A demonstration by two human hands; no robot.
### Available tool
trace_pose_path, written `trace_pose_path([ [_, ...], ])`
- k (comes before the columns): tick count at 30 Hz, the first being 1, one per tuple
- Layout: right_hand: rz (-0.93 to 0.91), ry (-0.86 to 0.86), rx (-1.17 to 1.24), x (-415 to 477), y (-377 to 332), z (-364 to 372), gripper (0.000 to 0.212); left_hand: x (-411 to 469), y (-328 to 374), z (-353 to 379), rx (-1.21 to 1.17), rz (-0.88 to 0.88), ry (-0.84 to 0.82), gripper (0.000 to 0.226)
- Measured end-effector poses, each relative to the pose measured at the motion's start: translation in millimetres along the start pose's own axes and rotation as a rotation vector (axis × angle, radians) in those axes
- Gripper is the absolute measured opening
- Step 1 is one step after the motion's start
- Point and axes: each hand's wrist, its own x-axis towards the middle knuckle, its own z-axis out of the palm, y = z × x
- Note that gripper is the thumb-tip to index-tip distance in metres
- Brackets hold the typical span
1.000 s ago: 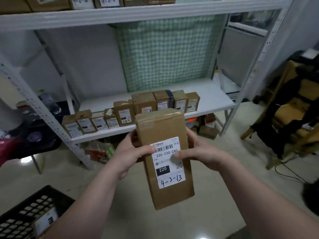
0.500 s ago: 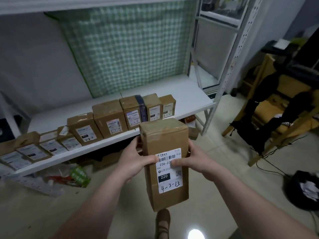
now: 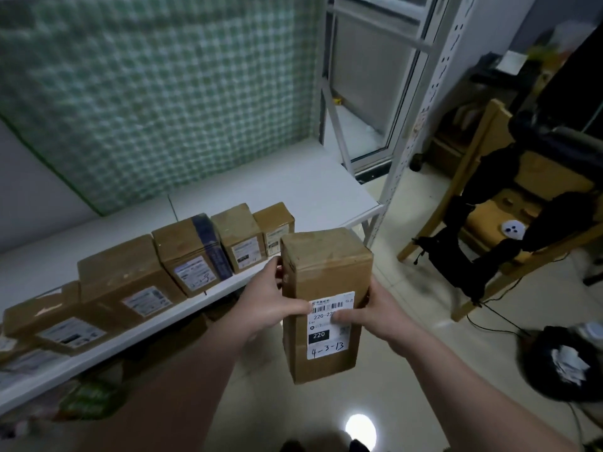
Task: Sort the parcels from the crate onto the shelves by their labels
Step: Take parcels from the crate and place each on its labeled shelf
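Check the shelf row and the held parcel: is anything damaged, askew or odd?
Nothing looks damaged. The held parcel sits upright between left hand and right hand. Only oddity: one shelf parcel wears a dark tape band; its neighbours do not.

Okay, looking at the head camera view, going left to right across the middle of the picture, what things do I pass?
big shelf parcel → dark-taped parcel → left hand → held parcel marked 4-3-13 → right hand → wooden chair → black bin
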Motion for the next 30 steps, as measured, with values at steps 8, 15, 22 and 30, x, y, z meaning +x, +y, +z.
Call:
trace_pose_path([
  [8, 0.005, -0.015, -0.052, 105, 1, -67, 0.058, 95, 35, 35, -0.049, 0.024, 0.059, 0.094],
  [15, -0.027, -0.081, -0.166, 204, -4, -134, 0.050, 190, 50, 80, -0.076, -0.002, 0.268, 0.083],
  [22, -0.091, -0.133, -0.254, 294, -12, -141, 0.064, 253, 51, 86, 0.062, -0.015, 0.513, 0.064],
  [30, -0.187, -0.155, -0.296, 361, 14, -108, 0.062, 296, -11, 76, 0.233, -0.016, 0.613, 0.054],
])
